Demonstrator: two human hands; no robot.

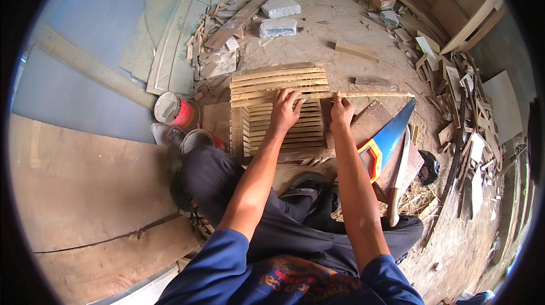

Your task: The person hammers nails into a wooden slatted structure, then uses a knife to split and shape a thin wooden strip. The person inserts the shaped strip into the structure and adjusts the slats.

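A slatted wooden crate (pixel 284 135) stands on the ground in front of my knees, with several thin slats across its top. Lying over it, a long thin wooden strip (pixel 379 94) sticks out past the crate's right side. My left hand (pixel 286 108) is over the middle of the crate, its fingers bent down onto the strip. Just beyond the crate's right edge, my right hand (pixel 342 113) is closed around the same strip, thumb on top. The undersides of both hands are hidden.
To the right lie a handsaw (pixel 392 134) with a blue blade and orange handle, and a machete (pixel 400 183). Paint buckets (pixel 169 108) stand at left. White blocks (pixel 280 7) and a loose wooden piece (pixel 357 50) lie ahead. Scrap wood (pixel 454 95) is heaped at right.
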